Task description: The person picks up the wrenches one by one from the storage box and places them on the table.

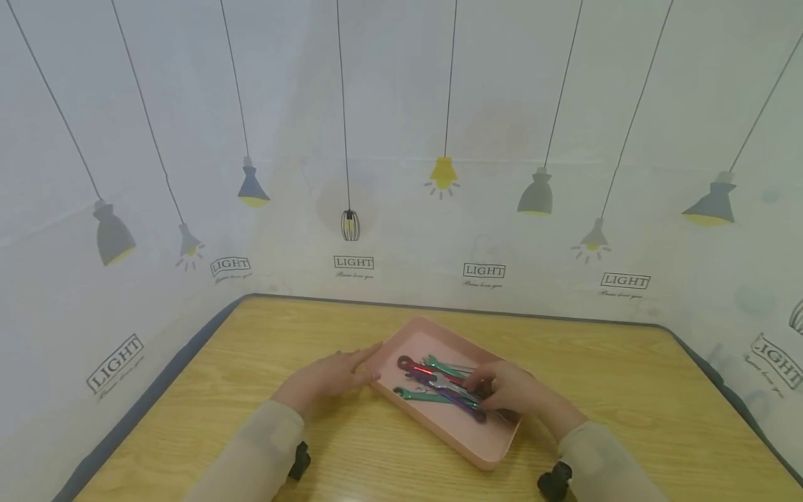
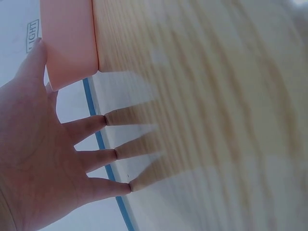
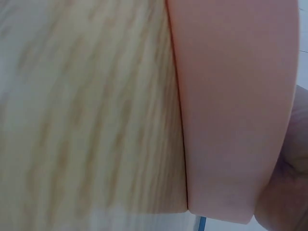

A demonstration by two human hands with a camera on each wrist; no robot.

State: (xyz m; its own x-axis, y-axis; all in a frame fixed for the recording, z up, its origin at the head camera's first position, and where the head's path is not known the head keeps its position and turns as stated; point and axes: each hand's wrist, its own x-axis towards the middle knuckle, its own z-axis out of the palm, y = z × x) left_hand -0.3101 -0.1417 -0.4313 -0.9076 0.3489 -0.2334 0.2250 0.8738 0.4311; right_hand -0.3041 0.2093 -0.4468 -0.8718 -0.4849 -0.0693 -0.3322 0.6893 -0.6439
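A pink tray [image 1: 433, 418] lies askew on the table, holding a loose pile of wrenches: a red one [image 1: 417, 366], green ones [image 1: 417, 396], a silver one [image 1: 442, 382] and a purple one [image 1: 470, 410]. My left hand [image 1: 329, 376] touches the tray's left corner. In the left wrist view its fingers are spread, with three fingertips on the tabletop. Over the right side of the pile, my right hand [image 1: 517, 390] reaches in, thumb and fingers bent around the wrench ends. Whether it pinches one is hidden. The tray wall [image 3: 236, 106] blocks most of that hand in the right wrist view.
The wood-grain table [image 1: 301, 328] has a dark edge on its far and lateral sides. Pale curtains [image 1: 401, 104] printed with hanging lamps enclose it at the back, left and right. A black strap piece [image 1: 555, 481] sits at the right wrist, another [image 1: 300, 460] at the left.
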